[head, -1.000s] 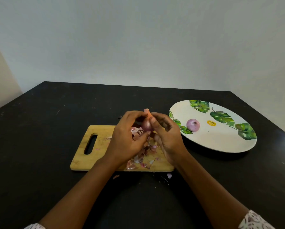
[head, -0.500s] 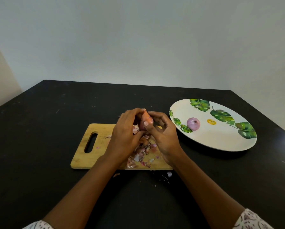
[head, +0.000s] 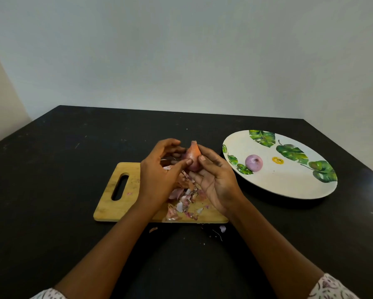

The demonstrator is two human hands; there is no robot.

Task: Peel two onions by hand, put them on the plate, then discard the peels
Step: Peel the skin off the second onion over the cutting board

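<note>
A small onion with pink-orange skin is held above the wooden cutting board, its pointed tip up. My right hand grips it from the right, thumb and fingers curled around it. My left hand pinches its left side, thumb on the skin. A heap of pink and white peels lies on the board under my hands. One peeled purple onion sits on the white leaf-patterned plate to the right.
Board and plate rest on a black table against a pale wall. A few peel scraps lie on the table just in front of the board. The plate's right rim reaches near the table's right edge.
The onion has been turned between my hands so more orange skin and its pointed tip show. My left fingers have shifted off its top to its left side.
</note>
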